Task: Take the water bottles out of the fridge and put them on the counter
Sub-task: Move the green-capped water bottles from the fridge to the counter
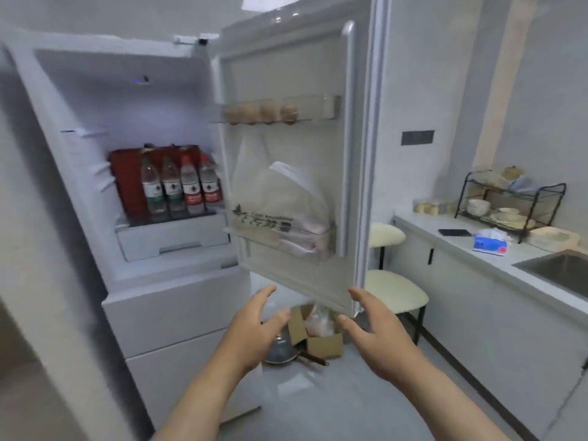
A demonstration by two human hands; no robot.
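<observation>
standing upright in a row on the fridge (165, 300) shelf, four bottles (181, 187) show two green and two red labels, print too blurred to read. left hand (254, 329) and right hand (378, 332) hover open and empty below the door (286, 74). counter (477, 249) sits right.

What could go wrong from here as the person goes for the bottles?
1. The four bottles stand packed in a row against a red box; pulling one may topple its neighbours.
2. Both hands, left hand and right hand, are empty and low, under the open door; lifting them could bump its lower edge.
3. The counter already holds a phone and tissue pack, so free space looks limited.
</observation>
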